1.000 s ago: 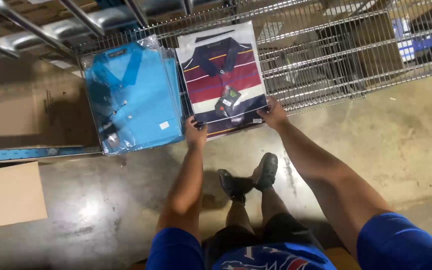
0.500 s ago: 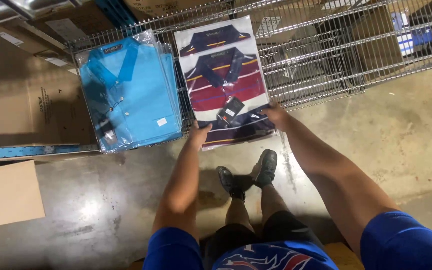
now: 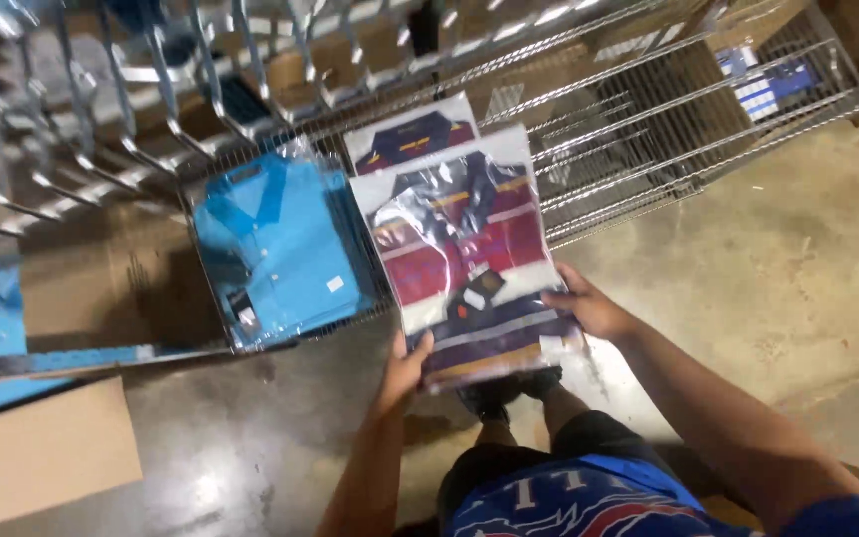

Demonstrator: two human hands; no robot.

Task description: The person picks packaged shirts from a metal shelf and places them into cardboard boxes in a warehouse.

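Note:
A striped navy, maroon and white polo shirt in a clear plastic bag is held flat in front of me, its lower half off the shelf. My left hand grips its bottom left corner and my right hand grips its right edge. Under its top edge another bagged striped shirt lies on the wire shelf. A bagged light blue polo shirt lies on the shelf to the left, apart from my hands.
Brown cardboard boxes stand on the concrete floor at the left. A blue packet shows under the wire shelf at the upper right. My shoes are below the held shirt.
The striped shirt bag has come off the shelf toward me, uncovering another striped shirt beneath. Both hands stayed on it. The view has swung, showing more racking at the upper left.

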